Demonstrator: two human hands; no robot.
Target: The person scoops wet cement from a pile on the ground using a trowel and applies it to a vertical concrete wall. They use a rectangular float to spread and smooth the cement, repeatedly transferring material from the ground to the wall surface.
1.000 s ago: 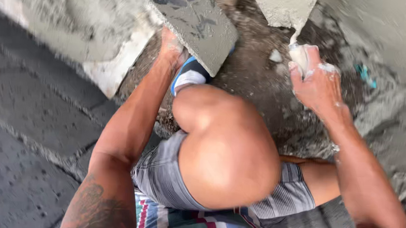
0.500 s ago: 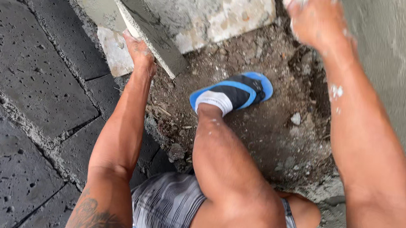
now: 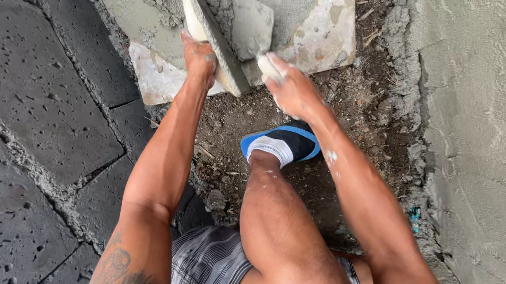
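Paving (image 3: pixel 38 105): at far left we see dark pitted slabs with rough grey joints; we crouch at their edge.
Left hand (image 3: pixel 199 60): we close it round the lower end of a mortar board (image 3: pixel 215 40), which stands tilted on edge, its top out of view.
Slab (image 3: pixel 157 77): a pale broken piece lies just behind the left hand, smeared with wet grey mortar.
Trowel (image 3: pixel 248 25): its flat blade, coated in mortar, rests against the board's right face.
Right hand (image 3: pixel 294 92): we wrap it round the trowel's white handle (image 3: pixel 267 67); the fingers are curled shut on it.
Foot: 1 blue and black sandal (image 3: pixel 282 142) sits on loose dirt (image 3: pixel 349 101), just below the right hand.
Wall (image 3: pixel 482 127): freshly rendered grey, at far right, with crumbly mortar along its foot.
Risk 1: we judge the board could slip, since only 1 hand holds its low end and wet mortar greases the grip.
Risk 2: mortar may slide off the tilted blade onto the dirt and pick up grit.
Risk 3: the sandal on loose soil could shift and upset our crouch.
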